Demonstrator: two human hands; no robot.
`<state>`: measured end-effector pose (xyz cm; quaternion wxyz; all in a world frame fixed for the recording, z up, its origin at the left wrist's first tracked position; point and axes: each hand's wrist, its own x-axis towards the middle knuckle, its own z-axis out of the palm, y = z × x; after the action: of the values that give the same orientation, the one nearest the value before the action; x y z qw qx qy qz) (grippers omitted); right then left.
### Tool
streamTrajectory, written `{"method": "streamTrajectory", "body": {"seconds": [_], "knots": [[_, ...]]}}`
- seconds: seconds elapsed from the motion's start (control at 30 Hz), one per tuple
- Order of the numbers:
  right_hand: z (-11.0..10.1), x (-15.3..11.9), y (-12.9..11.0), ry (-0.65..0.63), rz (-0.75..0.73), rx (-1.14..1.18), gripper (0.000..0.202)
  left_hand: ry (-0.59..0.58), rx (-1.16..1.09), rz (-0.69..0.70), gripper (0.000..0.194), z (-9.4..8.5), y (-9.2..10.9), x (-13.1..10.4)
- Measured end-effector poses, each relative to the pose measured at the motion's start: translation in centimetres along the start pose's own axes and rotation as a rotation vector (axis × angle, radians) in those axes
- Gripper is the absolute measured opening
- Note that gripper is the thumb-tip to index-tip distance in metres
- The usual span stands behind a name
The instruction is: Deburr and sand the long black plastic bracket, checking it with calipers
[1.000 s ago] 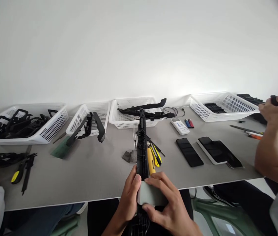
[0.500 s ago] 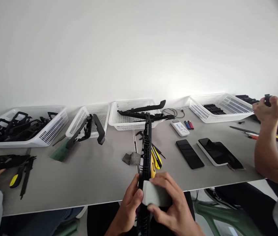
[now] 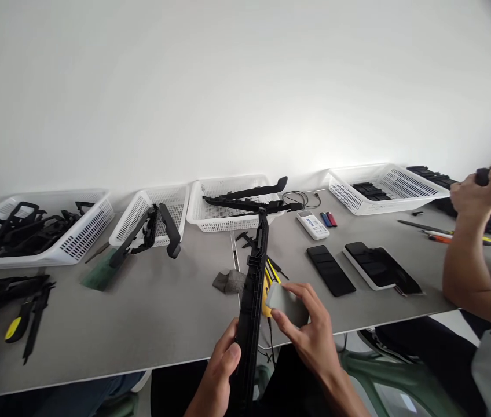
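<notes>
A long black plastic part point(image 3: 254, 278) rises from the bottom centre over the table's front edge, its far end near a white basket. Wrapped round its lower portion is my left hand point(image 3: 222, 368). My right hand point(image 3: 310, 330) grips a grey-white block point(image 3: 286, 302) between thumb and fingers, just right of the black part and apart from it. Behind the part lie a yellow cutter point(image 3: 273, 272), a yellow-handled tool point(image 3: 266, 298) and a black caliper point(image 3: 245, 237). A crumpled grey cloth point(image 3: 230, 282) rests to its left.
White baskets point(image 3: 223, 223) with black parts line the wall. On the table point(image 3: 176, 313) are a black phone point(image 3: 331, 270), a white device point(image 3: 369, 272), a calculator point(image 3: 312, 225) and two lighters point(image 3: 328, 219). Other people's hands point(image 3: 477, 194) are at the right and far left.
My right hand has moved the block up and away from the black part. The part has turned to show another side. The view has shifted slightly; the person at right has changed hand pose.
</notes>
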<state>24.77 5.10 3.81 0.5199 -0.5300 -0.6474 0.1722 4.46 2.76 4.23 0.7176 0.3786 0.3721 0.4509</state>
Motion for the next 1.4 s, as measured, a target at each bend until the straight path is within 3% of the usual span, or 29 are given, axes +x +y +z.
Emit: {"method": "streamTrajectory", "body": {"seconds": [0.17, 0.33, 0.47, 0.6, 0.67, 0.77, 0.83, 0.97, 1.03, 1.17, 1.27, 1.33, 1.4], "knots": [[-0.3, 0.5, 0.2, -0.105, -0.079, 0.047, 0.035, -0.133, 0.049, -0.007, 0.062, -0.7, -0.5, 0.0], [0.0, 0.4, 0.2, 0.060, 0.029, -0.036, 0.029, -0.098, 0.139, 0.005, 0.062, -1.4, -1.7, 0.0], [0.5, 0.2, 0.7, -0.118, -0.036, 0.032, 0.036, -0.098, 0.157, -0.005, 0.066, -1.7, -2.1, -0.1], [0.2, 0.6, 2.9, 0.115, 0.232, -0.066, 0.038, -0.069, 0.169, 0.006, 0.067, -1.8, -1.5, 0.0], [-0.3, 0.8, 3.2, 0.188, 0.279, -0.083, 0.031, -0.056, 0.157, 0.019, 0.067, -1.7, -1.2, 0.1], [-0.4, 0.6, 1.6, 0.202, 0.119, -0.040, 0.012, -0.022, 0.134, 0.029, 0.065, -1.2, -1.3, 0.3], [0.2, 0.1, -0.2, 0.107, -0.003, 0.028, 0.004, -0.005, 0.132, 0.030, 0.064, -0.8, -1.7, 0.4], [1.8, -1.1, -2.3, -0.202, -0.132, 0.058, 0.035, 0.049, 0.193, 0.061, 0.064, -0.1, -2.0, 0.6], [2.3, -1.7, -1.9, -0.263, -0.151, 0.044, 0.044, 0.069, 0.220, 0.069, 0.063, 0.0, -2.0, 0.5], [2.0, -2.0, 0.5, -0.228, -0.160, 0.023, 0.044, 0.042, 0.218, 0.046, 0.066, -0.2, -1.8, 0.3], [1.1, -1.4, 1.9, -0.117, -0.131, -0.019, 0.038, 0.019, 0.189, 0.026, 0.069, -0.5, -1.7, 0.3], [0.6, -1.0, 2.1, -0.041, -0.108, -0.057, 0.035, -0.003, 0.185, 0.032, 0.070, -0.7, -1.6, 0.4], [0.4, -0.8, 1.7, -0.045, -0.125, -0.046, 0.036, -0.018, 0.210, 0.043, 0.070, -0.9, -1.5, 0.5]]}}
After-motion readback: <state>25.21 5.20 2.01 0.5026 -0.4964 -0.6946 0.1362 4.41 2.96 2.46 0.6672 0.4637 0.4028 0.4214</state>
